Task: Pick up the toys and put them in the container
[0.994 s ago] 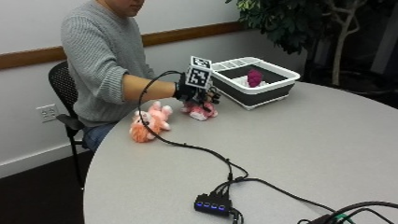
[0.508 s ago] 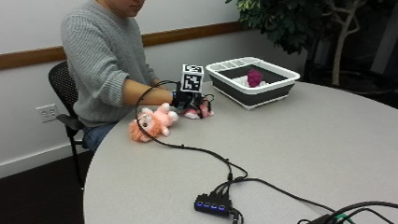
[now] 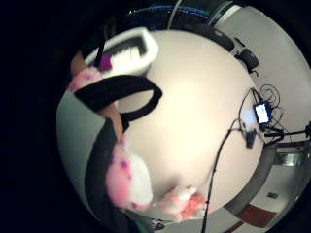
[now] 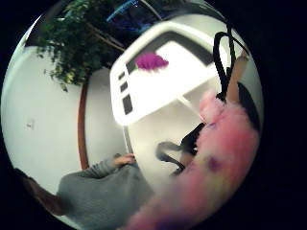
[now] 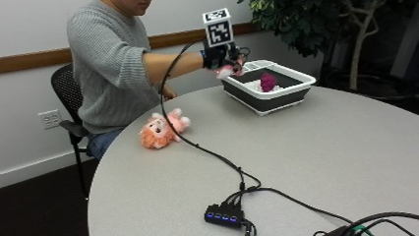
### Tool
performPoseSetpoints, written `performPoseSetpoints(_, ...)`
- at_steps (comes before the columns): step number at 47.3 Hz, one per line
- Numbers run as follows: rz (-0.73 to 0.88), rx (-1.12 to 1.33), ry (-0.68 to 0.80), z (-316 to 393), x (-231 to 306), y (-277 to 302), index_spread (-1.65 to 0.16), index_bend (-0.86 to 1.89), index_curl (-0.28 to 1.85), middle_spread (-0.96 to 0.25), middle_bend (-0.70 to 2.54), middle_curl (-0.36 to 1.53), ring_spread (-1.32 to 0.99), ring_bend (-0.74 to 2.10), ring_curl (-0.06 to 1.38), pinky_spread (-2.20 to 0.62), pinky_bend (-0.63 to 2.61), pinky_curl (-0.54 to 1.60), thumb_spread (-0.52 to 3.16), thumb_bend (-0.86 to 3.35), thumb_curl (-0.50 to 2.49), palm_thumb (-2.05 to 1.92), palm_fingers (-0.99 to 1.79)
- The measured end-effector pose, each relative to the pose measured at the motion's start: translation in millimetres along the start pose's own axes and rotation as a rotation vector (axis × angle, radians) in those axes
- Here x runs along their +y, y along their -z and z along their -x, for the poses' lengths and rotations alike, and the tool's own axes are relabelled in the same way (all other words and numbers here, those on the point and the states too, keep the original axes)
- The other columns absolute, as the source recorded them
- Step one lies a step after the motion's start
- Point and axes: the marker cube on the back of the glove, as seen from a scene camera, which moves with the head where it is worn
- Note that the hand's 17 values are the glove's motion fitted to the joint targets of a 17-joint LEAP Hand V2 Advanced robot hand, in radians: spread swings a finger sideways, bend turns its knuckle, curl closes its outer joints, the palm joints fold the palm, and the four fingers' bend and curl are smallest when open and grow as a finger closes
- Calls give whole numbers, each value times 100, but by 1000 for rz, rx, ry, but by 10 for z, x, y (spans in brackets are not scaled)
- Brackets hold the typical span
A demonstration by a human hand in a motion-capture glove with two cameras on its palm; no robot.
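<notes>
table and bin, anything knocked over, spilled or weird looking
Nothing stands out. The container sits level on the table with a magenta toy inside. The orange plush lies on its side near the table edge, waiting its turn. The gloved right hand holds a pink toy in the air beside the container.

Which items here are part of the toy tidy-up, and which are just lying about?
Part of the job:
- gloved right hand gripping a pink and white plush toy
- orange-pink plush toy lying on the table
- magenta toy inside the white and black container

Lying about:
- black cable hub
- potted plant
</notes>
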Motion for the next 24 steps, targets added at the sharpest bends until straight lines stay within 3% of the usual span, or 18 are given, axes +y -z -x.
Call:
performPoseSetpoints(7, -40, 88, -2, 212, -380, 184, -32, 72, 84, -36, 70, 61, -50, 76, 45, -37, 93, 42, 96, 14, 72, 57, 88)
performPoseSetpoints(24, 31, 3, 82, 1070, -1102, -588, -28, 75, 97, -36, 73, 73, -53, 79, 51, -37, 102, 46, 87, 10, 85, 57, 75)
